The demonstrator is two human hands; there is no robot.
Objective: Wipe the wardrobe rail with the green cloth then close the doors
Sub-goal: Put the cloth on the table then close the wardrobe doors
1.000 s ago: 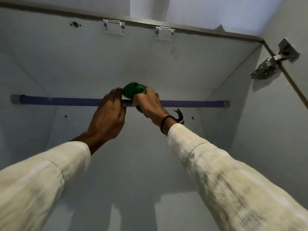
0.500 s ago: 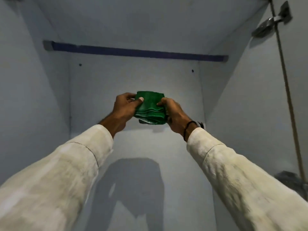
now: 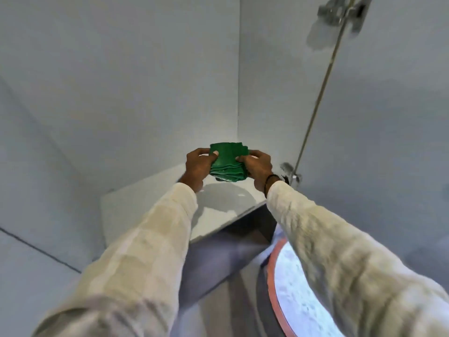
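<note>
The green cloth [image 3: 227,161] is folded into a thick square and held between both hands inside the open wardrobe. My left hand [image 3: 198,166] grips its left edge, thumb on top. My right hand [image 3: 257,167] grips its right edge. The cloth hangs just above the white wardrobe shelf [image 3: 136,210]. The rail is out of view above. The open right door [image 3: 388,117] stands at the right, with a metal hinge [image 3: 340,10] at the top and another hinge [image 3: 290,173] low beside my right wrist.
White wardrobe walls close in at the left and back. Below the shelf's front edge is a dark gap [image 3: 230,259]. A round pale object with a red rim [image 3: 291,288] lies at the lower right, under my right sleeve.
Both hands came off the rail, folded the cloth and lowered it toward the shelf. The view tilted down, so the rail left the frame.
</note>
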